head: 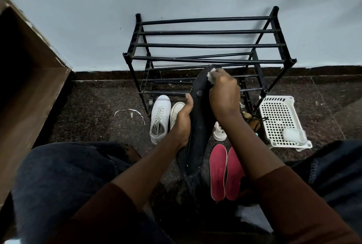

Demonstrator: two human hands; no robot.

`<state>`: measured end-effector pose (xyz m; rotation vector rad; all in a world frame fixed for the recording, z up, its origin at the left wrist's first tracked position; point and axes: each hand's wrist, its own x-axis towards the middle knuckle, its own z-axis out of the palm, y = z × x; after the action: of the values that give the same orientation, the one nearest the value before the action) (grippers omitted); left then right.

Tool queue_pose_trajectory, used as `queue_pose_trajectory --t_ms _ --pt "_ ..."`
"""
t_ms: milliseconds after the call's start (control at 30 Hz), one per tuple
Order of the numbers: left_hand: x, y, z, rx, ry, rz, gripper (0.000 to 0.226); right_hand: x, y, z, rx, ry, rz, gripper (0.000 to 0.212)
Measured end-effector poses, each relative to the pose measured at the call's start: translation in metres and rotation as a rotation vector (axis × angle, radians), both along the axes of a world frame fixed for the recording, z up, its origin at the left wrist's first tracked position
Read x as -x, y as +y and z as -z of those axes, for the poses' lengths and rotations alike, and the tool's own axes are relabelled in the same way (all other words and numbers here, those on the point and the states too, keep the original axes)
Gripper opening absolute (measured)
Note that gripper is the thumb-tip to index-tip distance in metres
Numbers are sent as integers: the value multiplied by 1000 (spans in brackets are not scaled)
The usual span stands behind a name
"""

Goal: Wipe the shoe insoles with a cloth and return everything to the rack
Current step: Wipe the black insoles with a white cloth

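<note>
My left hand (183,121) grips the left edge of a long black insole (199,126), held up lengthwise in front of me. At the insole's far end my right hand (223,95) pinches a small white cloth (211,75) and presses it on the surface. Two red insoles (225,171) lie side by side on the floor below my right forearm. The black metal shoe rack (207,46) stands against the wall behind, its bars bare.
A white sneaker (159,118) and a second white shoe (176,111) sit left of my hands, another white shoe (219,133) partly hidden to the right. A white perforated basket (280,120) lies on the floor at right. A brown cabinet (29,87) stands at left.
</note>
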<state>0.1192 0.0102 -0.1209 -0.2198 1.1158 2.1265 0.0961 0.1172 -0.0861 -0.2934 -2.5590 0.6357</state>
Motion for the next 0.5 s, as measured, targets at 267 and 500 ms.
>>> queue_pose_trajectory --t_ms 267,500 --pt "0 1 3 36 0 -13 69 -6 -13 -6 208 20 139 23" --pt "1 -5 2 63 104 -75 56 -16 -31 11 -11 54 -261 25"
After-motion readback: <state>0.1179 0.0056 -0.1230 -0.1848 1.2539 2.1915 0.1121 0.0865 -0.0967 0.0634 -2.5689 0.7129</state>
